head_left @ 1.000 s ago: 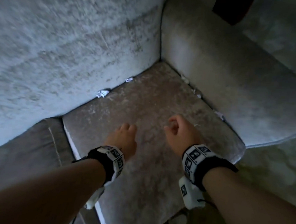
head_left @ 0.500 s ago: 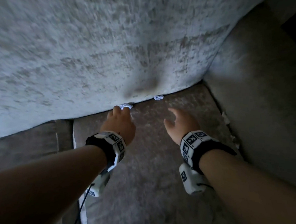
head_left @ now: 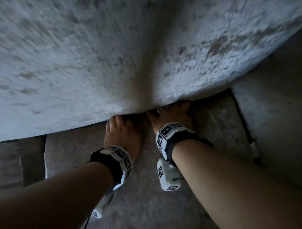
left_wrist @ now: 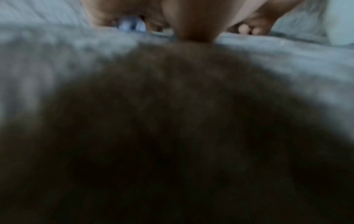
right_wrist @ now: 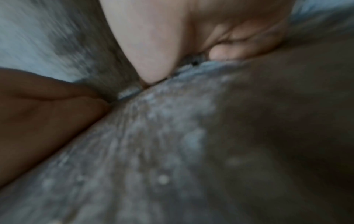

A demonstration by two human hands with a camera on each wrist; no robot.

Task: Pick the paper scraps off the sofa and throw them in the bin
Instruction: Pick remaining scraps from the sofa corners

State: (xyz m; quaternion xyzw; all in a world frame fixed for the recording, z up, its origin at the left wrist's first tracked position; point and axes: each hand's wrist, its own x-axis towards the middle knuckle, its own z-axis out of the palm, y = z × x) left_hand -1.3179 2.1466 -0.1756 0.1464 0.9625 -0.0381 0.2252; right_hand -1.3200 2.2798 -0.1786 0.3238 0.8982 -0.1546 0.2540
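Both hands are at the crease where the grey seat cushion [head_left: 157,213] meets the pale backrest [head_left: 115,49]. My left hand [head_left: 118,120] has its fingers curled down onto a small white paper scrap [left_wrist: 131,25] tucked into the crease. My right hand [head_left: 172,108] is just to its right, fingers and thumb bent around a second white scrap [head_left: 160,109]. The right wrist view is blurred, so I cannot make out whether that scrap is pinched. No bin is in view.
The armrest [head_left: 280,114] walls in the seat on the right. Another white scrap [head_left: 253,144] lies in the gap along its base. A second seat cushion [head_left: 9,158] adjoins on the left.
Both hands have moved forward from the middle of the seat to the backrest crease. The left reached its scrap first, then the right closed in on the other.
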